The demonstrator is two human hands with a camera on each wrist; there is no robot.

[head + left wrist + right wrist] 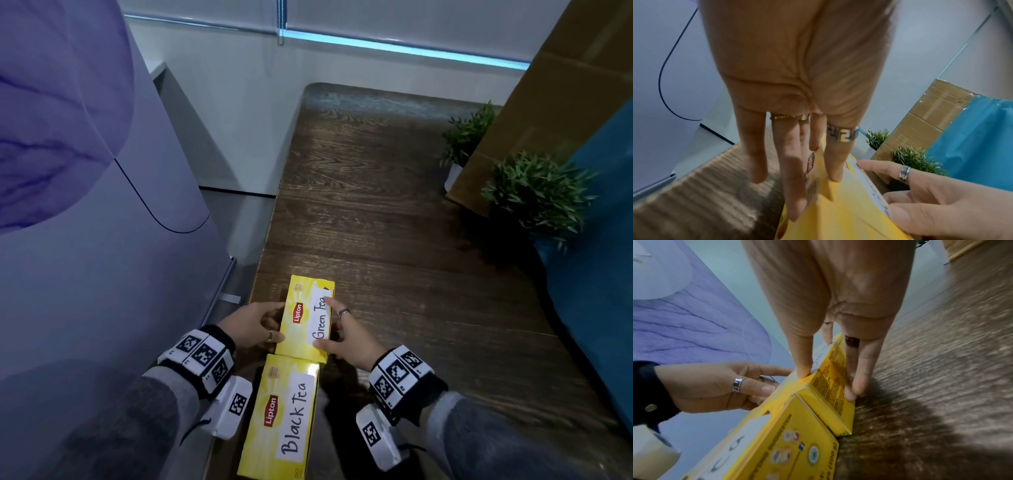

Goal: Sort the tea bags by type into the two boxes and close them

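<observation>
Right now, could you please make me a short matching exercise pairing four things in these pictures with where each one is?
Things:
1. Green Tea box
2. Black Tea box
3. left hand
4. right hand

Places:
A. nearest the camera, closed, touched by no hand
B. on the Green Tea box's left side
C. farther away, held between both hands
D. on the Green Tea box's right side

Pairs: 1-C, 2-A, 3-B, 4-D

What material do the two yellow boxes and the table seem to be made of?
Green Tea box and Black Tea box: likely thin printed cardboard, slightly glossy, with sharp folded edges. Table: dark wood or wood-look laminate; grain lines show, but which one is unclear.
</observation>
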